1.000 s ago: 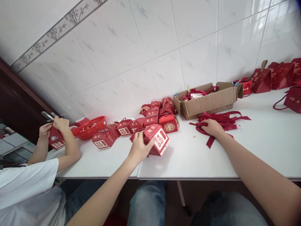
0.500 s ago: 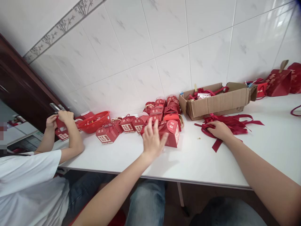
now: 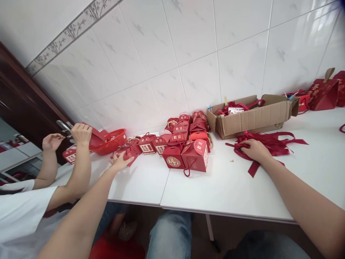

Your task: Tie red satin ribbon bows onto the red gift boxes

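Observation:
My left hand reaches to the left, its fingers wrapped over a red gift box standing on the white table. On the right, my right hand rests in a pile of dark red ribbons, fingers curled round some of them. Two red gift boxes stand side by side in front of me: one with a round gold emblem, the other with a red cord loop hanging at its front. More small red boxes with white character labels sit between these and my left hand.
A cardboard box holding ribbons stands against the tiled wall. Stacked red boxes are beside it. At left are a red plastic basket and a co-worker's raised hands. Red bags stand far right.
My left hand has moved left from the front gift boxes to the box near the basket. My right hand stays on the ribbons. The co-worker's hands have moved apart.

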The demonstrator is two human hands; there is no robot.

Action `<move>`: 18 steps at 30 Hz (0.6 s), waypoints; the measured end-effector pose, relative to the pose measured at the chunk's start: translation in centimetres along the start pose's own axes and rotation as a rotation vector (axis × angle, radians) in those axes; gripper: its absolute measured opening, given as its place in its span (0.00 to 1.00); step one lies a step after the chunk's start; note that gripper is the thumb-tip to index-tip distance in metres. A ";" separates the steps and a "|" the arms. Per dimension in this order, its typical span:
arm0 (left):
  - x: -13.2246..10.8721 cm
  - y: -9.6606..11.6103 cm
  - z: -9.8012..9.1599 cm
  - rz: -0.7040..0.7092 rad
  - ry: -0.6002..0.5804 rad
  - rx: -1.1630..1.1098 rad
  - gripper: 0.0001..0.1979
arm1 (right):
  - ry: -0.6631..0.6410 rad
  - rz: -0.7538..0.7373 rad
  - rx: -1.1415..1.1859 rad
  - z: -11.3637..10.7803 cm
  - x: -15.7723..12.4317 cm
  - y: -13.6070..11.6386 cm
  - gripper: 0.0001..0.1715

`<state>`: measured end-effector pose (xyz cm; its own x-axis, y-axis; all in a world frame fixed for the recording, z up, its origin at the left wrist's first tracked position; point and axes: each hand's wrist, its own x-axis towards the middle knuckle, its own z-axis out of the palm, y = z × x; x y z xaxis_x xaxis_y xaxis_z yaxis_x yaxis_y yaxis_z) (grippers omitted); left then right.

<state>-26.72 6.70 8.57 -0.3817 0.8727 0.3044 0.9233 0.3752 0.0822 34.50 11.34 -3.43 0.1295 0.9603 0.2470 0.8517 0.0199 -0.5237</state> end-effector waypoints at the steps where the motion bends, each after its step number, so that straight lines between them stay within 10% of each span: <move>1: -0.2 -0.1 0.3 -0.015 0.015 -0.004 0.36 | 0.004 -0.001 0.001 0.0 0.0 0.0 0.20; 18: -8.2 8.0 -0.2 0.318 0.138 0.141 0.26 | 0.007 -0.001 0.025 0.1 -0.1 0.1 0.21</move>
<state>-16.17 2.47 6.90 -0.0583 0.9059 0.4194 0.9764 0.1393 -0.1653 34.49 11.32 -3.58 0.1324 0.9585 0.2526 0.8390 0.0273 -0.5435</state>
